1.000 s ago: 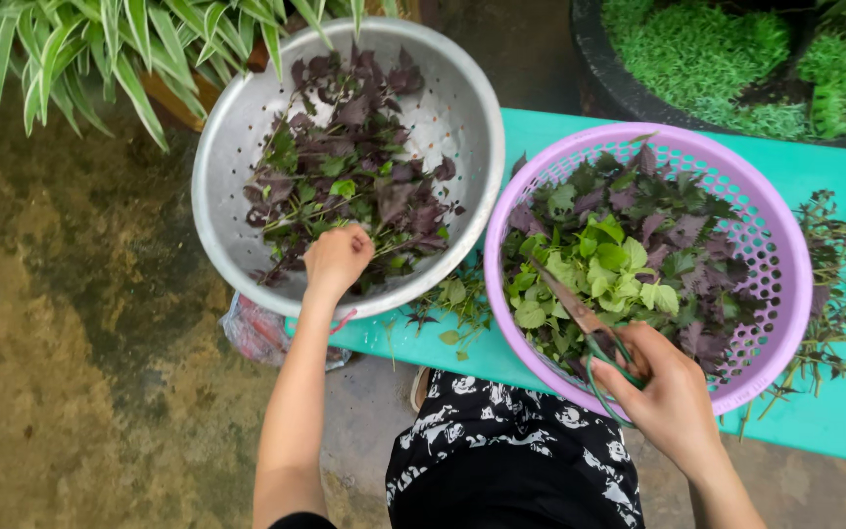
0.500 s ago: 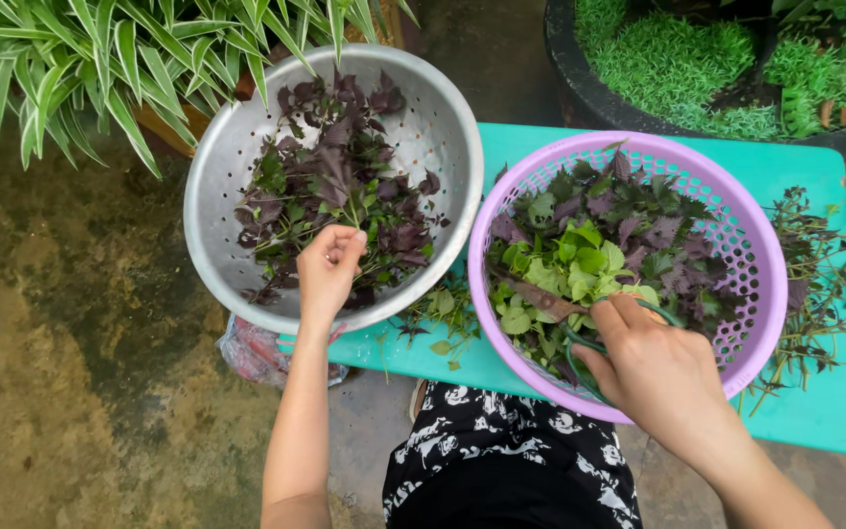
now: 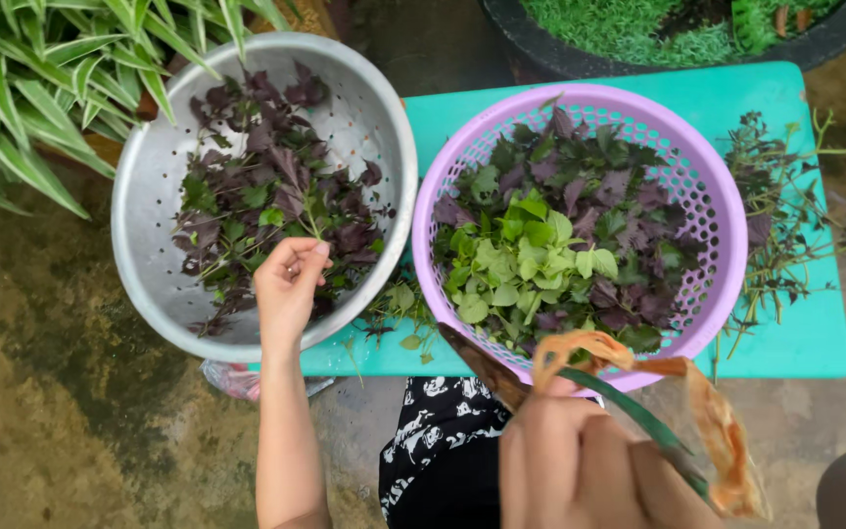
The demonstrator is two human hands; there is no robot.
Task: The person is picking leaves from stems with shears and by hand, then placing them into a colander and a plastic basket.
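1. Since half a second ago the right hand [image 3: 580, 460] has left the purple basket [image 3: 580, 230] and drawn back toward the body, below the basket's near rim; it now carries scissors [image 3: 580, 377] with orange handles and a green stem [image 3: 638, 421].
2. The right hand is closed around the scissors' handles, the dark blades pointing up-left toward the basket's near rim. The green stem lies across the handles, running down to the right.
3. The left hand [image 3: 286, 289] has stayed at the near rim of the metal colander [image 3: 247, 186], left of the basket. Its fingers are curled together over the purple leaves [image 3: 266, 196]; I cannot tell whether it is pinching a leaf.
4. The colander touches the basket's left side and holds mostly dark purple leaves with a few green ones.
5. The basket holds light green leaves [image 3: 521, 260] in its middle, with purple ones around them.
6. Both containers sit on a teal table [image 3: 795, 333]. Right of the basket a pile of stripped stems [image 3: 785, 216] lies on the table.
7. A striped green plant [image 3: 41, 78] hangs beyond the colander, far left of the basket, and a dark pot of fine greenery [image 3: 678, 29] stands beyond the basket.
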